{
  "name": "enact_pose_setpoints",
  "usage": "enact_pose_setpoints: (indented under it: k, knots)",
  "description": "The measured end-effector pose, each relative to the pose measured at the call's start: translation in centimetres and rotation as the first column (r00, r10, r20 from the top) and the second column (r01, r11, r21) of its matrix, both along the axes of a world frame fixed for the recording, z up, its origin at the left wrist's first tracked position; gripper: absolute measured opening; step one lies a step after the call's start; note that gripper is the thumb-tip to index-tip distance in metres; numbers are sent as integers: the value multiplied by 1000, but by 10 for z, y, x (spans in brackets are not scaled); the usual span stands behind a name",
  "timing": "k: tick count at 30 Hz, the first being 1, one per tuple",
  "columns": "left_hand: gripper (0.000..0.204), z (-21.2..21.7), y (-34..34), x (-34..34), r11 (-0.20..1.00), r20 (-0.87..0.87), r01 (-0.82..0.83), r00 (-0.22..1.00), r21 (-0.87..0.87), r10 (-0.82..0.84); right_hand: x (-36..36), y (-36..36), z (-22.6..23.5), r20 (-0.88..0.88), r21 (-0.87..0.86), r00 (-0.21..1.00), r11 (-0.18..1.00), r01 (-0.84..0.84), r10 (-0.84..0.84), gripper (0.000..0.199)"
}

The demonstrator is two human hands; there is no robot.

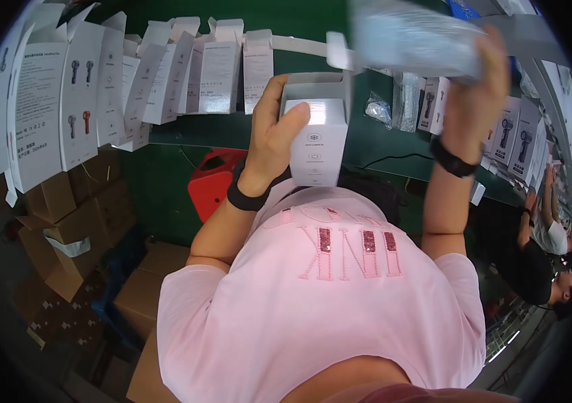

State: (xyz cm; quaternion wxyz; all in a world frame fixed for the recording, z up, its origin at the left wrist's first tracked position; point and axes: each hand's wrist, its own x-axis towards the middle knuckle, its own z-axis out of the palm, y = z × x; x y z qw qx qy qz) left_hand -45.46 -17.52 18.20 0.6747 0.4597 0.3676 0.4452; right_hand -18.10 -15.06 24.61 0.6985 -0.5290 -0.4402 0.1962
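Observation:
My left hand point(274, 134) is wrapped round a white carton point(318, 151), its thumb over the front edge. The carton's top stands open, with a flap point(340, 52) sticking up toward the right. My right hand point(484, 101) is raised to the right of the carton and grips a pale, clear-plastic-wrapped package point(420, 41). Motion smears both this hand and the package, so what lies inside the plastic cannot be made out. The package is above and to the right of the carton, apart from its opening.
Several white cartons with raised flaps point(221, 77) line the green table point(299, 17) at left. At right are bubble-wrapped items point(405, 101), a small clear bag point(378, 109) and printed boxes point(511, 134). A red plastic object point(212, 181) and brown cartons point(91, 208) are below. Co-workers point(534, 255) sit far right.

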Motion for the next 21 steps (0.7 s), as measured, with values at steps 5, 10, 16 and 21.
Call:
enact_pose_setpoints:
  k: [5, 10, 16, 21]
  knots:
    - [57, 2, -18, 16, 997, -256, 41, 967, 71, -22, 24, -14, 56, 777, 169, 596, 979, 115, -204, 41]
    - [62, -3, -19, 20, 993, -301, 118, 947, -7, -115, -3, -16, 65, 195, 72, 976, 991, -114, 98, 41]
    - [48, -2, 12, 20, 858, -319, 512, 818, 28, -478, -33, -23, 42, -131, 42, 991, 999, 8, -2, 41]
    - [61, -4, 20, 29, 691, 74, 558, 800, -460, -596, -12, -30, 40, -27, 105, 999, 994, 42, -39, 34]
